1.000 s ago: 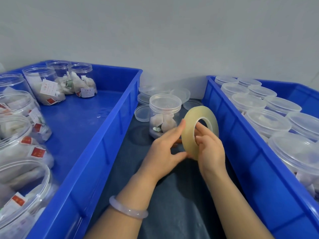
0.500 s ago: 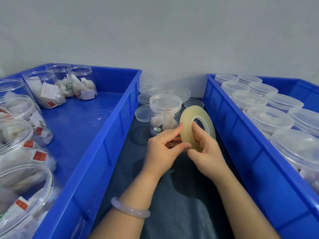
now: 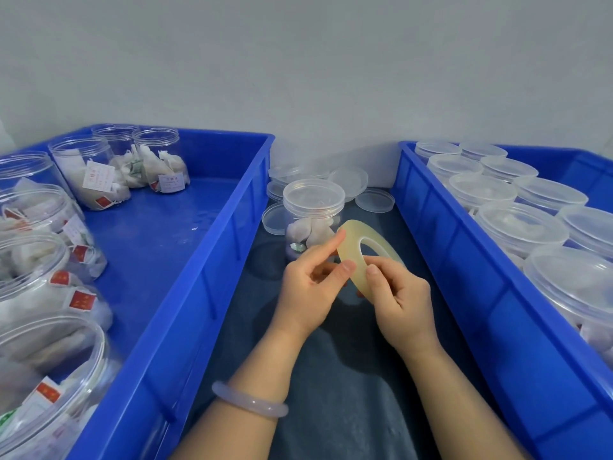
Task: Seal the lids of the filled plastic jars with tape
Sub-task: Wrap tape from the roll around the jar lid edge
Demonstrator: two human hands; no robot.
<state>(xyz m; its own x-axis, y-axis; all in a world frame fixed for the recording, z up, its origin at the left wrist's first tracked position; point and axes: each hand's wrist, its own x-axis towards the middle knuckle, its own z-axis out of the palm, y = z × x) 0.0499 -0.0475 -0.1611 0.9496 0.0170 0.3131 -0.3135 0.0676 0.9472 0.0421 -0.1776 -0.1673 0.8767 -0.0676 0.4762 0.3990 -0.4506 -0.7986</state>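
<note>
a: where is the tape roll?
b: up off the table, held between both hands over the dark strip that runs between the two blue bins. it stands on edge and tilted, with its hole facing up and to the right.
a: how does the left hand have it?
b: it pinches the near rim of the roll. the thumb presses on the flat face, the forefinger lies stretched along the outer edge, and the other fingers are curled in toward the palm. a pale bracelet sits on that wrist.
a: and the right hand?
b: it grips the lower part of the roll, thumb on the face just beside the left thumb, fingers curled round behind. i cannot tell whether a loose end of tape is lifted.
a: the jar?
b: one filled jar stands upright on the table just behind the hands, its clear lid on and white packets inside. the roll overlaps its lower right side in the view, and i cannot tell whether they touch.
a: what is around it?
b: loose lids lie on the table behind and beside the jar. the left bin holds open jars of packets along its far and left sides. the right bin is packed with lidded jars, set close together in rows.
</note>
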